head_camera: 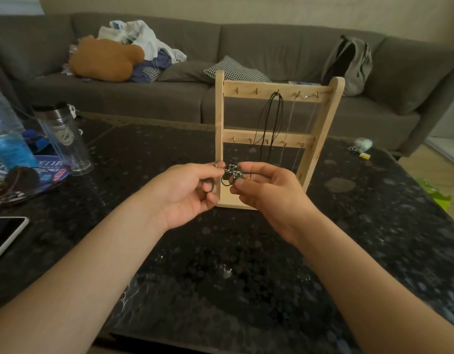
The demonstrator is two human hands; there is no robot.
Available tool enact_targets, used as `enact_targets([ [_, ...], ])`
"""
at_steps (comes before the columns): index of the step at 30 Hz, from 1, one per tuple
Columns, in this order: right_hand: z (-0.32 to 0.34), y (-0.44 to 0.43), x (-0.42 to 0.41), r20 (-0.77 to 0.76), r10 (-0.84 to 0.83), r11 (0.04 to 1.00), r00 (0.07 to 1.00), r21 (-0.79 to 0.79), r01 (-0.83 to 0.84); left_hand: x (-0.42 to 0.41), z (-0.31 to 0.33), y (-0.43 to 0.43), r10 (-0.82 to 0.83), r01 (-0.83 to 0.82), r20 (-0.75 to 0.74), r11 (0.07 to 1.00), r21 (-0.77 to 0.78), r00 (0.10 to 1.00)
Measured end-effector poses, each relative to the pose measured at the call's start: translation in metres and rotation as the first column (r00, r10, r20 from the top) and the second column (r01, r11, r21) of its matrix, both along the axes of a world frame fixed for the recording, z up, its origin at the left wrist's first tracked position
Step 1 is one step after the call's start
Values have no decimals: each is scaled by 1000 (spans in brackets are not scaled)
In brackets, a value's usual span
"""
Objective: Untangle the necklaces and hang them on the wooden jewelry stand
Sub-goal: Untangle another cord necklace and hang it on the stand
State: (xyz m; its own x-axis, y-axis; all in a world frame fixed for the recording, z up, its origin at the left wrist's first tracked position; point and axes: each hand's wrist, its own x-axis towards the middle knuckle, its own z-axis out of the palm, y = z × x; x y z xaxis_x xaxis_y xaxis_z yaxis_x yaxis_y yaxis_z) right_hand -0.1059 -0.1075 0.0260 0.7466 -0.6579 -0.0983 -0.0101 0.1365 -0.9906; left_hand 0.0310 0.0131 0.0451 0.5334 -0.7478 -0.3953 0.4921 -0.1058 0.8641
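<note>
Two hands are held up in front of one stand [219, 123], and between them is one tangle [233, 172] of dark cord and silver chain, in the air just before the stand's lower part. The left hand [187, 192] pinches the tangle's left end between thumb and forefinger, with a loop of cord hanging by its curled fingers. The right hand [269, 198] pinches the right side, thumb under and fingers bent over.

The stand has two crossbars, each with a row of small hooks; I count about five per bar. One black cord necklace [269, 118] hangs from the top bar's middle hook. Two pale strands [289, 123] drop from the next two hooks, joined by a clasp—one chain or two, I cannot tell.

The stand sits on a dark speckled table [221, 251]. At its left are one clear tumbler [65, 139], one blue bottle [6, 141] and one phone [4, 233]. Behind runs a grey sofa [272, 52] bearing one brown plush [103, 60], a heap of clothes [144, 39], one checked cushion [236, 70] and one backpack [348, 65].
</note>
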Motion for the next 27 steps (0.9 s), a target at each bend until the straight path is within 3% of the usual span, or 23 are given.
enact_targets([
  [3,1,0,-1,0,-17,1000,1000,7,17,0,-2,1,54,-60,104,997,52,993],
  [7,1,-1,-1,-22,-78,996,997,-54,77,4,-5,0,111,-198,383,961,195,917],
  [13,2,1,0,33,-179,971,983,-153,182,7,-4,2,-57,-190,560,908,373,826],
  [17,2,1,1,68,-203,961,977,-175,212,3,-4,4,-177,-116,608,904,411,774],
  [23,2,1,-3,50,-124,911,991,-390,134,-7,-3,4,-282,43,625,928,369,728],
  [27,-2,6,-1,-43,-210,763,977,-632,136,-14,0,3,-244,115,580,961,251,777],
])
